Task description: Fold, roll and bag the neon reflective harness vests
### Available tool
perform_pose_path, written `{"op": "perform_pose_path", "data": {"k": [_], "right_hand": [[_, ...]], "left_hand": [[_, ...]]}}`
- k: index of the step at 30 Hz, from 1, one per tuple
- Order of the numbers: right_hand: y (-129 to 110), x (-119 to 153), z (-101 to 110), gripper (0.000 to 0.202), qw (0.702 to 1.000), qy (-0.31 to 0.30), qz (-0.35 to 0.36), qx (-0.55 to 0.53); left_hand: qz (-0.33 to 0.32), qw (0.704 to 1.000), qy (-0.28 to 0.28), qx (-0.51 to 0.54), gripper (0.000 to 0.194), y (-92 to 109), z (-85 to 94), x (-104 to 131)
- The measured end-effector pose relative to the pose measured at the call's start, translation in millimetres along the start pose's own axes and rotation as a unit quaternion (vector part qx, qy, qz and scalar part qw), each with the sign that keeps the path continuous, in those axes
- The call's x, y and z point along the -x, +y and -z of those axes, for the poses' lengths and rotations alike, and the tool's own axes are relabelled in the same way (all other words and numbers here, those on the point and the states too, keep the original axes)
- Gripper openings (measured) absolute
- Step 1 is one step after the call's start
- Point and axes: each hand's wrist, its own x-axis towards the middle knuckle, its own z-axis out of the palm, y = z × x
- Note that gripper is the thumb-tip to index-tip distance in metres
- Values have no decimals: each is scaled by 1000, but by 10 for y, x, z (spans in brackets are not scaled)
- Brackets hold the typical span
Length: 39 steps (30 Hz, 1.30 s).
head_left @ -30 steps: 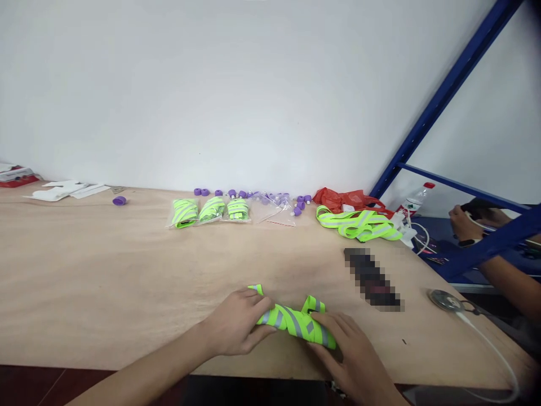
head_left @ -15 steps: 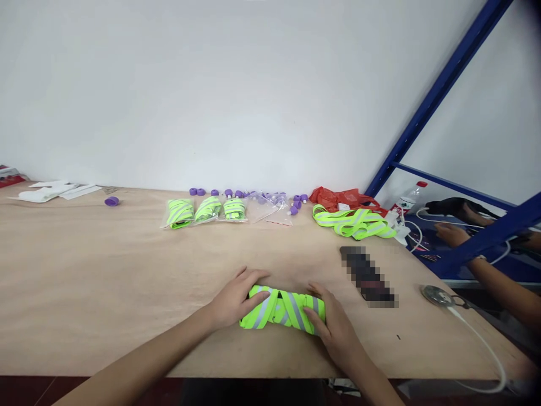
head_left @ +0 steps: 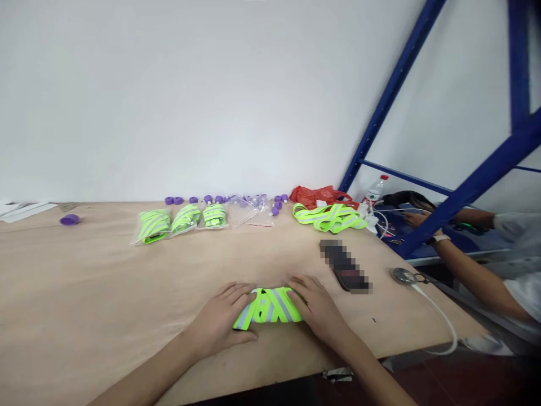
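Neon-yellow reflective strap (head_left: 274, 305) lies wrapped between our left hand (head_left: 213, 321) and right hand (head_left: 321, 310), fingers close together over its ends; uneven grip could let the overlapping wraps slip loose.

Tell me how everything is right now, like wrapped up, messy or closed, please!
Left hand: on the bundle's left end
Right hand: on its right end
Neon bundle: wrapped
Three other bundles: wrapped, in clear bags
Long neon strap: loosely looped
Red plastic: crumpled
Bottle: cap on
Dark blurred thing: lying flat, the rest unclear
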Motion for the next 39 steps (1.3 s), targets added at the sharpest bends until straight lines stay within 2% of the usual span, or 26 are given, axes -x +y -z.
{"op": "perform_pose_path", "data": {"k": [3, 6, 7, 10, 11, 18, 22, 26, 29, 32, 35, 39], "right_hand": [[-35, 6, -5, 35, 1000, -2, 20, 14], [-68, 77, 14, 37, 998, -47, 44, 13], [-71, 106, 29, 44, 996, -72, 51, 11], [-57, 161, 72, 86, 989, -134, 64, 8], [-48, 161, 75, 90, 988, -139, 67, 11], [-5, -68, -115, 59, 986, -53, 134, 89], [-37, -241, -140, 48, 974, -27, 186, 129], [-50, -425, -124, 42, 968, -34, 190, 158], [-9, -611, -170, 42, 974, -28, 177, 136], [16, -851, -230, 38, 988, -17, 125, 93], [-24, -1106, -260, 39, 998, -24, 52, 33], [-110, -1345, -298, 51, 992, -54, -66, -96]], "left_hand": [[1, 1000, -3, -16, 44, -38, 7, -41], [-19, 999, 2, -34, 39, -91, -13, -73], [-27, 999, 6, -39, 39, -109, -27, -79], [-42, 998, 22, -44, 39, -157, -88, -99], [-42, 998, 28, -40, 40, -168, -107, -111], [2, 998, 46, 43, 35, -253, -187, -253], [-28, 997, 71, 13, 31, -369, -264, -320], [-61, 993, 99, -2, 30, -483, -308, -413], [-19, 993, 107, 39, 31, -556, -274, -537], [89, 981, 141, 96, 38, -632, -190, -702], [224, 934, 235, 151, 50, -722, -101, -866], [291, 850, 356, 256, 51, -836, -44, -998]]}}
